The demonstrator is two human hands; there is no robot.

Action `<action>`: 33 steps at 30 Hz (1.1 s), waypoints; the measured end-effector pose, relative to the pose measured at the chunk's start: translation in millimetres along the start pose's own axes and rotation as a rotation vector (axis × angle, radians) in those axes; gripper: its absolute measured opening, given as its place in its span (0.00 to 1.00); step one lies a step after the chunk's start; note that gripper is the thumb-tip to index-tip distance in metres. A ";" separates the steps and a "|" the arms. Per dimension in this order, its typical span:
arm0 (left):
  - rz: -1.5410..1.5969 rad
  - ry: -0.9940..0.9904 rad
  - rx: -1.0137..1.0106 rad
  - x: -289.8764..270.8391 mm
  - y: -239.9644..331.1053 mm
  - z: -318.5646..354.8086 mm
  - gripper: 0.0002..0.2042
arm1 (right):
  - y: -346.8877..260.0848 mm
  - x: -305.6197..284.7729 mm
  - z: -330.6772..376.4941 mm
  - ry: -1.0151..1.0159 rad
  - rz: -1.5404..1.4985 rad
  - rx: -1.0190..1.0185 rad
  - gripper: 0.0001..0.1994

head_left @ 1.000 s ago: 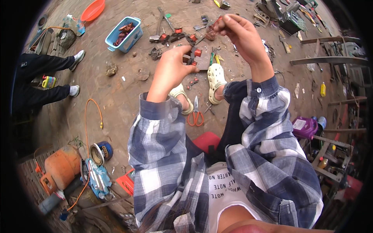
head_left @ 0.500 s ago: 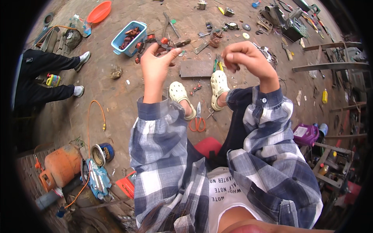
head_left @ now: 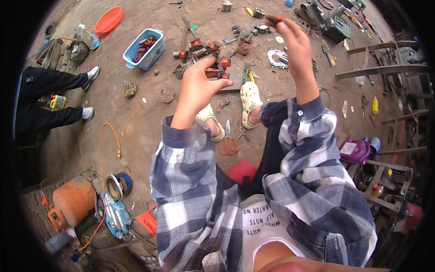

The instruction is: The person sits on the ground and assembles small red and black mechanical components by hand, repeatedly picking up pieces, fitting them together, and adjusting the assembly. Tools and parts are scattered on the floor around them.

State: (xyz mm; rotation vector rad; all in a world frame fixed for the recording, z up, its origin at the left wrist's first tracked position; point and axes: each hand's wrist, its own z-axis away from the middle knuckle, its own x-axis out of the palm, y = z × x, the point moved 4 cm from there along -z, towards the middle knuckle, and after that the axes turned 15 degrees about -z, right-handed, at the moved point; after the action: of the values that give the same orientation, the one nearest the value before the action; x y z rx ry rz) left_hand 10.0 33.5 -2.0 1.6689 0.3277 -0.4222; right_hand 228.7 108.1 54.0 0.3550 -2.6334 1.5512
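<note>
My left hand (head_left: pixel 198 86) is closed around a dark metal part with several red blocks (head_left: pixel 222 62), held above the ground ahead of my feet. Its thumb is stretched out, while the other fingers are partly hidden behind the part. Out to the right, my raised right hand (head_left: pixel 297 47) has a small dark-red piece (head_left: pixel 280 18) at its fingertips, too blurred to identify. Beneath the left hand's part lies a flat dark metal plate (head_left: pixel 231 86), mostly covered. Green-and-yellow-handled pliers (head_left: pixel 245 75) rest beside it.
Orange-handled scissors (head_left: pixel 228 144) lie between my feet. A blue bin (head_left: pixel 156 54) holds reddish-brown scraps, with an orange basin (head_left: pixel 108 20) beyond it. Another person's legs (head_left: pixel 54 77) are at left. Metal rails (head_left: pixel 380 70) stand at right, and an orange gas cylinder (head_left: pixel 74 199) lies lower left.
My left hand has moved right with the metal part, now over the plate. My right hand has risen away from me, its fingers less curled. The view has shifted slightly.
</note>
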 end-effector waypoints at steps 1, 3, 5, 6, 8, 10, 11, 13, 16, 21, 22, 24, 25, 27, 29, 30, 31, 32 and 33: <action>0.135 -0.039 -0.027 -1.7 5.4 1.0 0.23 | 5.5 1.7 4.4 0.008 0.227 -0.029 0.15; 0.208 -0.016 -0.084 -9.1 15.6 -0.1 0.22 | 8.2 4.9 14.4 -0.239 0.546 0.021 0.15; 0.228 0.078 -0.126 -20.6 11.9 1.8 0.20 | 10.9 16.8 21.8 -0.559 0.795 0.087 0.16; 0.220 0.195 -0.100 -26.1 11.1 2.4 0.17 | 12.5 21.9 25.6 -0.615 0.634 0.235 0.16; 0.144 0.272 -0.144 -34.0 4.2 2.2 0.17 | 9.2 33.9 38.9 -0.712 0.307 0.530 0.16; -0.047 0.302 -0.129 -35.2 -2.7 0.8 0.18 | 0.5 47.4 41.0 -0.796 0.038 0.497 0.15; -0.142 0.312 -0.119 -34.1 -6.3 0.0 0.19 | -3.3 51.7 39.8 -0.828 -0.071 0.454 0.14; -0.372 0.319 -0.036 -27.6 -8.8 -0.7 0.21 | -12.1 59.9 37.1 -0.751 -0.391 0.379 0.12; -0.414 0.205 0.028 -13.7 -7.5 -0.4 0.23 | -13.6 56.6 20.8 -0.344 -0.572 0.178 0.16; 0.053 0.020 0.017 -5.9 10.3 -1.4 0.22 | 9.7 34.1 18.1 -0.383 0.549 -0.238 0.18; 0.192 -0.011 -0.014 -6.9 11.7 0.7 0.22 | 15.3 37.8 22.4 -0.504 0.597 -0.143 0.16; 0.186 0.073 -0.034 -12.1 6.5 1.2 0.20 | 24.6 43.0 34.9 -0.744 0.687 0.050 0.13; 0.136 0.111 -0.058 -17.2 7.1 0.8 0.19 | 18.5 52.1 37.0 -0.779 0.665 -0.119 0.12; -0.048 0.198 -0.090 -27.4 8.5 1.0 0.19 | 14.5 55.6 41.5 -0.807 0.339 0.301 0.13; -0.237 0.229 -0.082 -28.3 1.4 -1.4 0.20 | 8.1 59.5 45.2 -0.769 -0.038 0.523 0.14; -0.332 0.244 -0.078 -27.3 -2.3 -1.8 0.21 | 6.4 57.2 38.0 -0.796 -0.124 0.494 0.11; -0.459 0.248 -0.037 -24.6 -1.4 -2.0 0.23 | 5.1 57.9 34.0 -0.652 -0.213 0.400 0.11; -0.422 0.221 0.003 -19.7 -3.6 -2.1 0.23 | 3.9 60.1 31.8 -0.508 -0.298 0.304 0.13; -0.385 0.193 0.042 -14.6 -6.2 -1.8 0.23 | -2.0 61.3 28.3 -0.474 -0.369 0.261 0.17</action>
State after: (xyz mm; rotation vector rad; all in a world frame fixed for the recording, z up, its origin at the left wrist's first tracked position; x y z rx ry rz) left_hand -5.6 36.5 -0.6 1.6929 0.7948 -0.5560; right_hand 171.3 72.4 52.3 1.2875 -2.4453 1.8506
